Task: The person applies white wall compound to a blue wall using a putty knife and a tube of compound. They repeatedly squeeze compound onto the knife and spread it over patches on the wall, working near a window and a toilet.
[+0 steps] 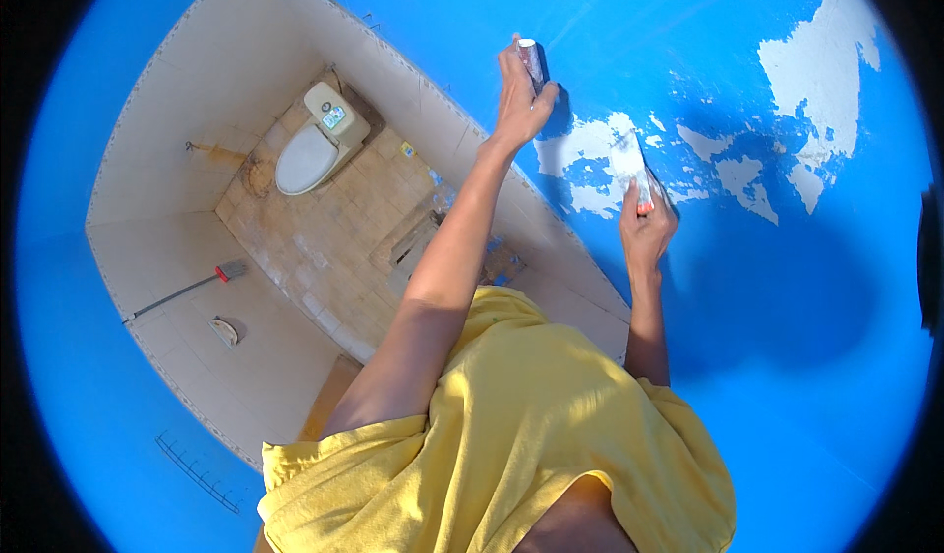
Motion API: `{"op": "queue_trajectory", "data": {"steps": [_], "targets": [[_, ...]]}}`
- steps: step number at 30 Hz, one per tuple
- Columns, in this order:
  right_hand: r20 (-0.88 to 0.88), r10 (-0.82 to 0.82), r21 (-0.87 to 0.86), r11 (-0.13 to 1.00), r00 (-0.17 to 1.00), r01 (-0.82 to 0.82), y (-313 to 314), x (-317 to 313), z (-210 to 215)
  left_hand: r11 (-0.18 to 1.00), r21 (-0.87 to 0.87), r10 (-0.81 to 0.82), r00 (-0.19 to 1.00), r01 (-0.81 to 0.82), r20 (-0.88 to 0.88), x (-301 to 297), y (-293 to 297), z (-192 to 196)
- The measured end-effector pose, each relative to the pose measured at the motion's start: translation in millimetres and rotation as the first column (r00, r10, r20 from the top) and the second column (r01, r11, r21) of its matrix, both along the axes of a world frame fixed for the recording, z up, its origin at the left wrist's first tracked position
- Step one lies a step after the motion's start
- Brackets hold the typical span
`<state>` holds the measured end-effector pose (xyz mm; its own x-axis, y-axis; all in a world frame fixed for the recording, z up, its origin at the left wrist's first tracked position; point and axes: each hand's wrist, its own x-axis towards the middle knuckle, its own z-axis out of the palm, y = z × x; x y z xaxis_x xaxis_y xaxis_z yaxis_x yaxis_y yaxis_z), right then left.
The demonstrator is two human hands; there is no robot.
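My left hand point(524, 106) is raised against the blue wall point(639, 22), its fingers closed round a short dark reddish cylinder point(531, 58) with a white end. What kind of thing the cylinder is, I cannot make out. Lower and to the right, my right hand point(647, 231) grips a putty knife point(626, 158) with a reddish handle. White material coats its blade, which lies over a patch of wall where the blue paint is gone. Ragged white patches point(821, 71) spread across the wall to the right.
Below on the left is a tiled room with a toilet point(320, 145), its lid down. A long-handled brush point(228, 272) leans by the tiled wall, near a small wall-mounted holder point(225, 331). A wire rack point(197, 471) hangs on the blue wall at lower left.
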<state>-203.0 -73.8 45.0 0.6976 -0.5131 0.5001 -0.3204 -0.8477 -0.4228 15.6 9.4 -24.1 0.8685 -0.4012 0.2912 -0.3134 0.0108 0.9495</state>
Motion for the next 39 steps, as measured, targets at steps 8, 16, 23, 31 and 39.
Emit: {"op": "queue_trajectory", "data": {"steps": [8,16,23,31,39], "targets": [[-0.003,-0.016,-0.001,1.000,1.000,0.016,2,6,-14,1.000,0.016,-0.006,0.999,0.006,-0.044,-10,-6,12],[0.082,-0.018,-0.044,0.999,0.996,0.021,2,-3,-16,0.991,0.133,0.007,1.000,-0.005,-0.013,-14,-7,21],[0.104,-0.078,0.007,0.997,0.991,0.078,-1,-11,-15,0.985,0.163,0.056,0.998,-0.061,0.037,-16,-14,22],[0.200,-0.234,0.607,0.792,0.951,0.067,2,-17,-48,0.991,0.131,0.041,0.999,-0.040,-0.001,-16,-13,26],[0.362,-0.187,0.860,0.446,0.913,-0.250,17,-10,-82,0.986,0.152,0.063,0.995,-0.075,0.082,-16,-16,20]]}}
